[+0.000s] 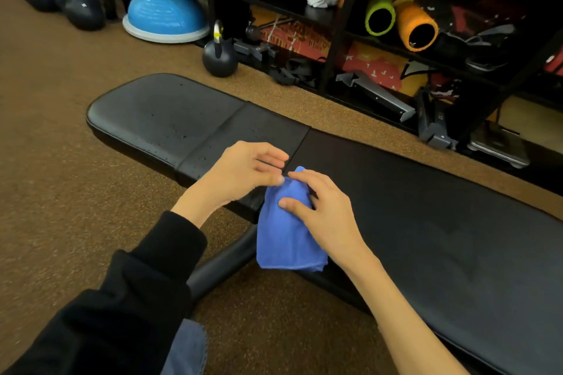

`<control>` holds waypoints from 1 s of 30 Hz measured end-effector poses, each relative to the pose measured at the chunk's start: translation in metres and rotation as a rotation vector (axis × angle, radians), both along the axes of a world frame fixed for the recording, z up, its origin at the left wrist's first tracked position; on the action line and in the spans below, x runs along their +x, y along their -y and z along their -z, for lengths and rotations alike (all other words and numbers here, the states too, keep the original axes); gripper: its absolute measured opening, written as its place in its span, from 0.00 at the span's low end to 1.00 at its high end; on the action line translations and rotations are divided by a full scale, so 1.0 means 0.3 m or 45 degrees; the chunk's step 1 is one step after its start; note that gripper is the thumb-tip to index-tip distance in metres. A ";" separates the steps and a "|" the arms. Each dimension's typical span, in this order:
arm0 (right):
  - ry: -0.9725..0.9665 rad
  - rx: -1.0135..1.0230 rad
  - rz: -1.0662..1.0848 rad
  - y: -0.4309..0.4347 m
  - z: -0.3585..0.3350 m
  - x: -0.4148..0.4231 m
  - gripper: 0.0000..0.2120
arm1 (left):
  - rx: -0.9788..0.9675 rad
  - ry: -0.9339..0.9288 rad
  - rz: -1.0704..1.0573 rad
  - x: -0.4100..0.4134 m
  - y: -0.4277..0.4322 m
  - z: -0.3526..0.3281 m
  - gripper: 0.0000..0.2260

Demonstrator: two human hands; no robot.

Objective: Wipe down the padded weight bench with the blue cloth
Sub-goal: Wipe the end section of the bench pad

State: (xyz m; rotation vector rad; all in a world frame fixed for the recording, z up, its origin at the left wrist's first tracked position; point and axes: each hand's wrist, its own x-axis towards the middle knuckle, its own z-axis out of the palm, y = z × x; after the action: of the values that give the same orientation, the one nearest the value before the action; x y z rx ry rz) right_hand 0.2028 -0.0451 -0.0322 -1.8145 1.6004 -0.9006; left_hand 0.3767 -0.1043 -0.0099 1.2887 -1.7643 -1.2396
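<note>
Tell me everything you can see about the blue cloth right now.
The blue cloth is a soft, fuzzy-looking rag, like microfibre, folded into a rough rectangle with a bunched top. It is held up at the near edge of the weight bench, its lower part hanging free. The right hand grips it, thumb on its front; a fingertip of the left hand touches its top.

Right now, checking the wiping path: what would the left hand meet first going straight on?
Likely the blue cloth held in the right hand; fingers of the left hand point at its bunched top.
</note>
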 end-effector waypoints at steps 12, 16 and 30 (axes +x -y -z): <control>-0.115 -0.044 0.095 0.231 -0.215 -0.074 0.15 | -0.308 0.635 -0.394 0.117 0.059 0.016 0.20; -0.367 0.265 0.155 0.291 -0.122 -0.050 0.32 | -0.203 0.770 -0.346 0.123 0.061 0.026 0.27; -0.350 -0.199 0.119 0.548 -0.007 -0.002 0.18 | -0.122 1.123 -0.208 0.145 0.093 0.066 0.30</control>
State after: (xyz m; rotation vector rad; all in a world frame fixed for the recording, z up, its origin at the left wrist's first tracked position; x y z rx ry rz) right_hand 0.2021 -0.2095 -0.0302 -2.0595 1.8402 -0.8681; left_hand 0.4203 -0.1320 -0.0298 2.0583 -2.1763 -0.4827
